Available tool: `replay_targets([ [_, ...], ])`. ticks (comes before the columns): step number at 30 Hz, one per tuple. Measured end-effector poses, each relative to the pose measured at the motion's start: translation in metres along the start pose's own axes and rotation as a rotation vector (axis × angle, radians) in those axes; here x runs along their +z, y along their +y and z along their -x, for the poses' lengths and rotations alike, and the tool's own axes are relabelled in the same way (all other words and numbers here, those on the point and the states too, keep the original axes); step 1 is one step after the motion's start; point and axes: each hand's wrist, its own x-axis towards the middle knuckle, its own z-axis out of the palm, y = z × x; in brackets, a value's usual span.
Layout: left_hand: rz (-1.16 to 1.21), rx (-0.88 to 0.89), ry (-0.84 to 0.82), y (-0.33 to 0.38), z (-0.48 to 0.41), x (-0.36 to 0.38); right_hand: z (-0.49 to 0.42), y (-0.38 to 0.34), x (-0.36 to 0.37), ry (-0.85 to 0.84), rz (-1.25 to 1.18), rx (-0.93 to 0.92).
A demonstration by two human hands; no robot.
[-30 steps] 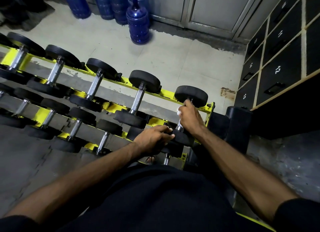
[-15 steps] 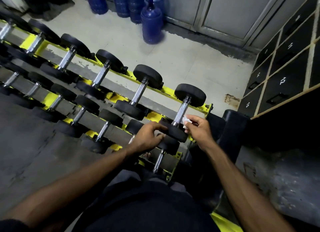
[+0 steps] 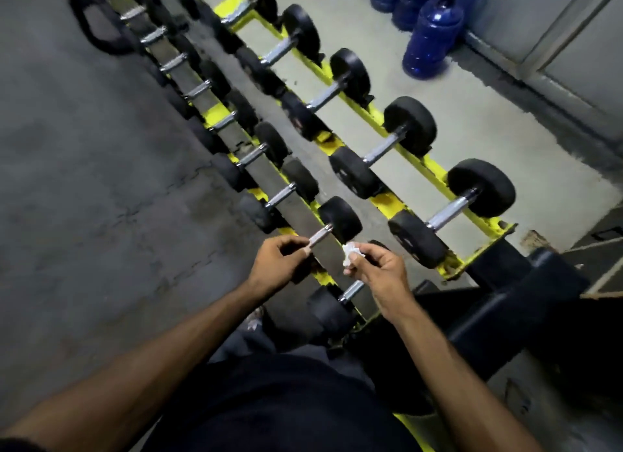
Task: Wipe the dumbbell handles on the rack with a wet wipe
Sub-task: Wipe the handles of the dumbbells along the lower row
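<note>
Dumbbell (image 3: 340, 219): black round heads, chrome handle (image 3: 320, 234), on the lower tier of the yellow rack (image 3: 386, 202). Handle runs diagonally, near-left to far-right; left grip (image 3: 279, 263) clasps its near end. Wipe (image 3: 352, 252): small crumpled white wad, pinched in right grip (image 3: 381, 269), just right of the handle, beside the far head.

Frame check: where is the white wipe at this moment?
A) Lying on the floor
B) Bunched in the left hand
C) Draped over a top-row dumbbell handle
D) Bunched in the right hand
D: the wipe is bunched in the fingertips of the right hand, while the left hand holds a lower-row dumbbell handle and carries no wipe.
</note>
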Motion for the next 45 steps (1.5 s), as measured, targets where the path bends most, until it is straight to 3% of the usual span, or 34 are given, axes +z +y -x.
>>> replay_targets([
  [5,0.076,-0.025,0.136,-0.028,0.019,-0.081,-0.002,0.02,0.084,-0.102,0.119,0.022],
  [16,0.291,-0.106,0.468,-0.102,0.075,-0.304,0.015,0.081,0.342,-0.375,0.29,0.021],
  [23,0.426,-0.148,0.669,-0.123,0.066,-0.394,-0.01,0.097,0.455,-0.519,0.415,0.034],
  [37,0.411,-0.207,0.833,-0.096,-0.091,-0.62,-0.162,0.086,0.719,-0.661,0.438,0.101],
  [45,0.516,-0.231,0.897,-0.069,-0.203,-0.732,-0.257,0.056,0.853,-0.67,0.409,0.135],
])
